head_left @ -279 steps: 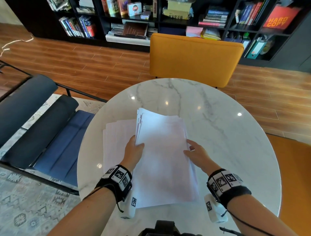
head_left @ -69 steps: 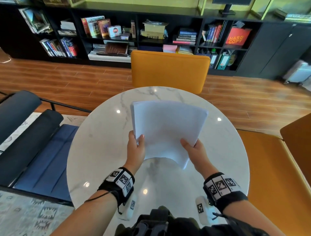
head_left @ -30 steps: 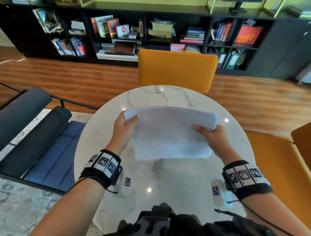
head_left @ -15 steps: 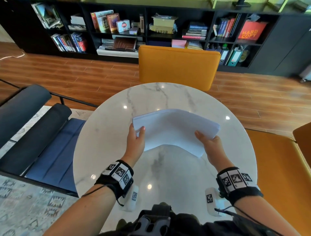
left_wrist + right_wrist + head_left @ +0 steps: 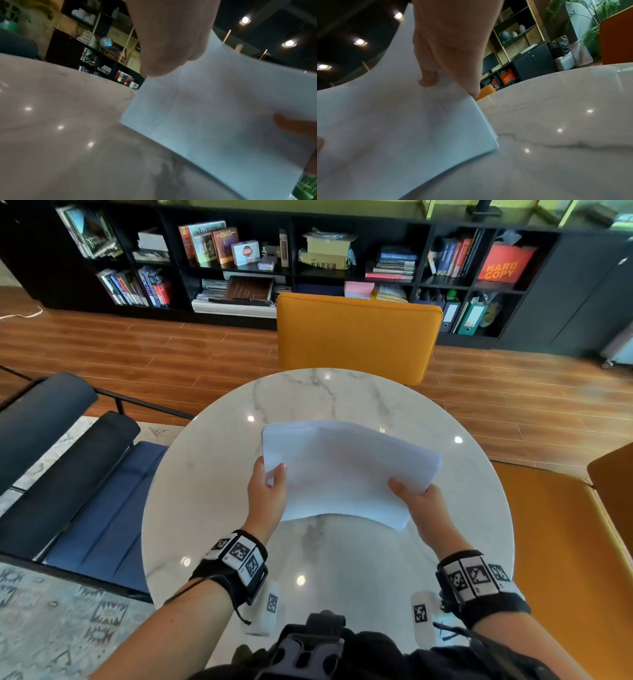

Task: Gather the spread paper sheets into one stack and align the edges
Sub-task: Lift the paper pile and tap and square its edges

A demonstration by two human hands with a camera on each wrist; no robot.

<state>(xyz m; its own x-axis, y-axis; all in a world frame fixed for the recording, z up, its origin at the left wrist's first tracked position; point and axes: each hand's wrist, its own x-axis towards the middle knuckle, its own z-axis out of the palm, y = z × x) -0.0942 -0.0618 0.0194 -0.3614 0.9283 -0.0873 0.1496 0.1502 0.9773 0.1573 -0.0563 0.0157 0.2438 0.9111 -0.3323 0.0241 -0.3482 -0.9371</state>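
One stack of white paper sheets (image 5: 346, 470) hangs above the round marble table (image 5: 342, 563), bowed upward along its middle. My left hand (image 5: 269, 484) pinches its left edge, thumb on top. My right hand (image 5: 416, 496) grips the right edge with the thumb on top and fingers underneath. The left wrist view shows the paper's underside (image 5: 223, 115) below my left hand (image 5: 171, 40), its near corner just above the tabletop (image 5: 60, 135). In the right wrist view my right fingers (image 5: 428, 77) press the stack's underside (image 5: 393, 128).
A mustard chair (image 5: 356, 337) stands at the table's far side. A blue lounge chair (image 5: 68, 474) is on the left and a mustard bench (image 5: 565, 559) on the right. Black bookshelves (image 5: 308, 258) line the back wall.
Both hands have kept their hold on the stack. Over the last second it tipped from held high and flat to lower and bowed, turning slightly so its right side sits nearer me.
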